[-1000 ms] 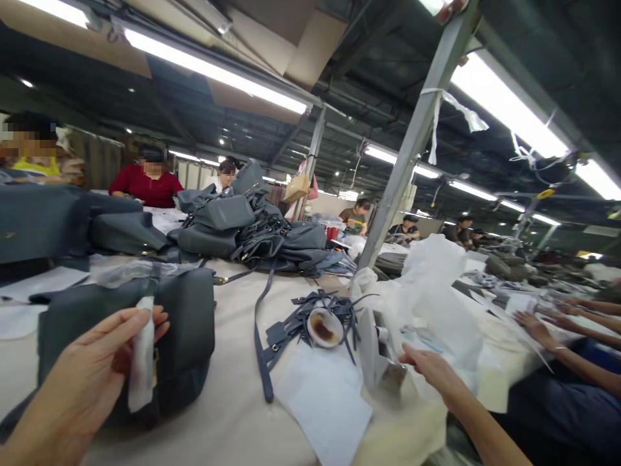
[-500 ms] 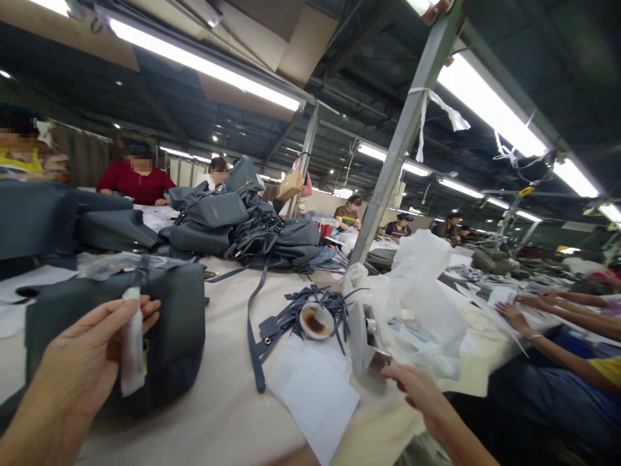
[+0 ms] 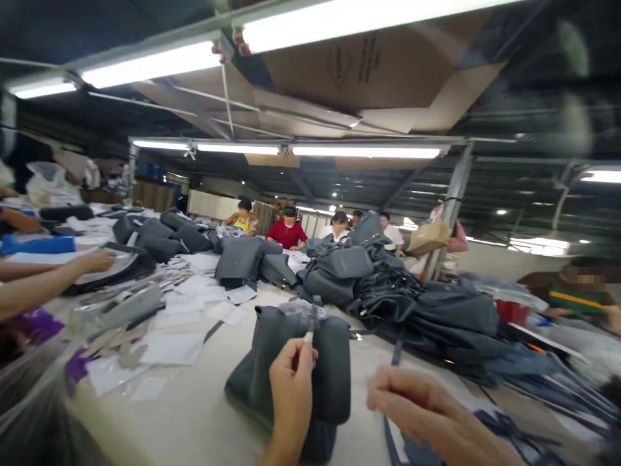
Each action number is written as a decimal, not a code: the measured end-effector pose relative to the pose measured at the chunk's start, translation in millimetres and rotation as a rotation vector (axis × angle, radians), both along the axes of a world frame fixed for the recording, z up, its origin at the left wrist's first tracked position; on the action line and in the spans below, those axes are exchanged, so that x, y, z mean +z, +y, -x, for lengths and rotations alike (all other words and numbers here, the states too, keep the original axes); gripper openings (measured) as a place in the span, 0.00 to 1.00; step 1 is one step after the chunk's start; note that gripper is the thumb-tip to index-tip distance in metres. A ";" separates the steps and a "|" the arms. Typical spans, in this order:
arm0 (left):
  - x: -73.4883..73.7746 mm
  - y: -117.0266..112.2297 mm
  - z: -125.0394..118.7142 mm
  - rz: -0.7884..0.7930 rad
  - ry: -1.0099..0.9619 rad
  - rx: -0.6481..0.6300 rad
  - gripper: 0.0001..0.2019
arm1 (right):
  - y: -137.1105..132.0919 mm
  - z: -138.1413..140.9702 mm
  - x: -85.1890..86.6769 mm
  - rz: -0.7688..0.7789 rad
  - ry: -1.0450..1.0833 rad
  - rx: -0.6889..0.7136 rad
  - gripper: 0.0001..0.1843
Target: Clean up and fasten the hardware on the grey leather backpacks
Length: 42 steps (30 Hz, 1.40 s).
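A dark blue-grey handbag [image 3: 332, 375] stands upright on the table before me, with clear plastic film [image 3: 295, 309] over its top. My left hand [image 3: 294, 382] is closed in front of the bag, pinching a narrow strap in a whitish wrapping [image 3: 309, 336]; most of the wrapping is hidden behind the fingers. To the right of the bag, apart from it, my right hand [image 3: 422, 408] is smeared by motion. Its fingers are bent and pressed together, and anything between them cannot be made out. Dark straps lie below that hand.
A large heap of dark bags [image 3: 369, 285] lies beyond the handbag and off to the right. White paper sheets [image 3: 169, 349] are scattered at the left, near a co-worker's hand [image 3: 97, 262]. Several people sit at the far side. A metal post [image 3: 449, 207] rises behind the heap.
My view has turned left. My right hand has come away from the tape dispenser and is now near the bag. My left hand still pinches the wrapped strap.
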<state>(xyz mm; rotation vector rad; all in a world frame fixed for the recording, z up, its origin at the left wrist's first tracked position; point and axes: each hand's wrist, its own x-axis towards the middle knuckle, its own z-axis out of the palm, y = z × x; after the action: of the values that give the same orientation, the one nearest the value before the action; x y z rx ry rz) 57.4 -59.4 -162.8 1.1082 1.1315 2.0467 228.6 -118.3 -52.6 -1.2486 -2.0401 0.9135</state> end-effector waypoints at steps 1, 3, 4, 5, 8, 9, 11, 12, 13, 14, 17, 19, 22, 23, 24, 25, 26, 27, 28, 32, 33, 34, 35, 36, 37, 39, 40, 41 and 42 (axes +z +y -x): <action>1.2 -3.2 -1.5 -0.011 0.041 0.036 0.15 | 11.2 22.2 12.1 -0.026 -0.077 0.091 0.14; 4.5 -9.4 -3.2 -0.042 0.131 0.108 0.13 | 33.8 53.4 21.7 -0.094 -0.144 0.172 0.11; 5.7 -11.6 -3.5 -0.063 0.176 0.142 0.13 | 44.7 62.7 20.7 -0.118 -0.174 0.188 0.11; 6.0 -12.9 -3.6 -0.088 0.218 0.175 0.12 | 54.9 68.7 17.5 -0.143 -0.190 0.187 0.11; 1.0 -11.3 -4.7 -0.192 0.315 0.260 0.12 | 78.5 75.0 4.6 -0.144 -0.201 0.173 0.12; -2.6 -9.3 -5.6 -0.220 0.329 0.280 0.12 | 83.6 75.5 1.4 -0.123 -0.194 0.169 0.13; -11.0 -4.7 -8.1 -0.236 0.324 0.310 0.11 | 90.2 76.3 -2.3 -0.078 -0.183 0.159 0.13; -15.1 -2.7 -9.4 -0.225 0.312 0.321 0.10 | 91.9 76.7 -2.9 -0.063 -0.185 0.146 0.13; -18.6 -1.1 -10.5 -0.213 0.302 0.329 0.10 | 92.7 77.2 -3.0 -0.052 -0.188 0.134 0.13; -21.0 -0.4 -11.1 -0.212 0.299 0.338 0.11 | 92.7 77.5 -2.8 -0.037 -0.190 0.123 0.13; -19.3 -3.4 -9.3 -0.281 0.317 0.353 0.16 | 89.7 78.0 -1.0 0.025 -0.186 0.109 0.12; -11.3 -8.8 -5.3 -0.281 0.303 0.298 0.13 | 86.8 77.4 0.5 0.071 -0.168 0.119 0.11; 3.3 -16.0 2.3 -0.106 0.154 0.107 0.11 | 83.9 75.9 1.2 0.166 -0.130 0.120 0.08; 7.1 -17.2 4.7 -0.038 0.085 0.035 0.11 | 83.8 75.3 0.6 0.202 -0.117 0.120 0.08; 9.8 -17.8 6.8 0.015 0.023 -0.030 0.11 | 84.0 74.7 -0.6 0.227 -0.106 0.118 0.08; 11.6 -17.8 8.7 0.052 -0.025 -0.083 0.11 | 84.4 74.3 -2.4 0.234 -0.100 0.114 0.09; 12.3 -17.3 10.3 0.072 -0.059 -0.121 0.12 | 85.0 74.0 -4.6 0.229 -0.095 0.109 0.10; 12.3 -16.6 11.5 0.084 -0.083 -0.144 0.12 | 85.5 73.9 -7.0 0.215 -0.091 0.102 0.12; 11.5 -15.6 12.6 0.091 -0.100 -0.161 0.12 | 85.7 74.0 -9.6 0.196 -0.087 0.097 0.14; 6.5 -11.7 15.5 0.113 -0.201 -0.247 0.13 | 83.6 76.2 -18.8 0.177 -0.003 0.129 0.18; 5.9 -11.3 16.1 0.113 -0.223 -0.265 0.13 | 82.5 77.0 -20.7 0.200 0.042 0.138 0.19; 5.9 -11.3 16.6 0.107 -0.234 -0.277 0.13 | 81.5 77.8 -22.6 0.235 0.095 0.140 0.19; 6.5 -11.7 17.0 0.092 -0.238 -0.280 0.13 | 80.6 78.5 -24.3 0.279 0.149 0.133 0.19; 7.7 -12.4 17.3 0.073 -0.231 -0.277 0.13 | 79.8 79.1 -25.9 0.321 0.201 0.117 0.18; 9.2 -13.4 17.3 0.053 -0.224 -0.269 0.12 | 79.3 79.6 -27.4 0.346 0.247 0.096 0.18; 12.6 -15.5 16.4 0.031 -0.230 -0.249 0.12 | 78.2 80.1 -29.2 0.310 0.309 0.062 0.17; 13.9 -16.1 15.4 0.032 -0.244 -0.245 0.12 | 77.3 80.3 -29.4 0.275 0.325 0.062 0.16; 14.8 -16.4 14.4 0.039 -0.261 -0.243 0.13 | 76.1 80.4 -29.1 0.249 0.339 0.080 0.14; 15.1 -16.1 13.2 0.047 -0.279 -0.244 0.14 | 74.5 80.4 -28.3 0.239 0.361 0.117 0.12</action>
<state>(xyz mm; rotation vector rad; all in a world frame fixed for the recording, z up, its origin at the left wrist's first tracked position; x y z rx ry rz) 44.1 -75.6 -147.7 0.8586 0.8560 1.9014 148.2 -43.8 -80.9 -0.9997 -1.7682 1.3635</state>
